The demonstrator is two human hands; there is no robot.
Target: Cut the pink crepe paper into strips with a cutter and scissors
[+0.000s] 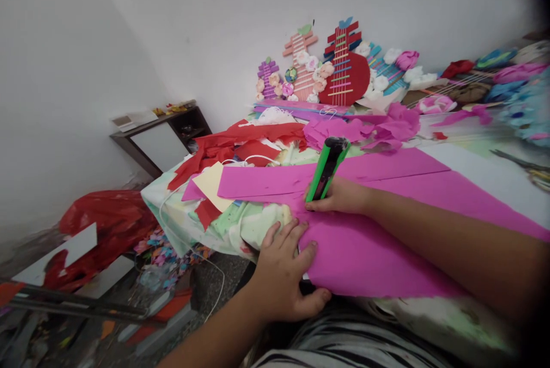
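Note:
My right hand (339, 196) is closed around a green and black utility knife (327, 170), held tilted with its lower end at the pink sheet (378, 253). The blade itself cannot be made out. A long cut line runs across the pink material, and a pink strip (258, 181) lies along its far side, reaching out to the left. At the sheet's near left edge rests my left hand (286, 270), fingers spread, with thumb and fingertips on or beside the pink edge. A pale yellow piece (213, 184) sits partly under the strip's left end.
Red paper scraps (258, 141) and crumpled pink paper (365, 127) lie behind the sheet. Several guitar-shaped crafts, including a red one (346, 78), lean on the wall. Scissors (524, 164) lie at the right. A low cabinet (161, 141) and floor scraps are at left.

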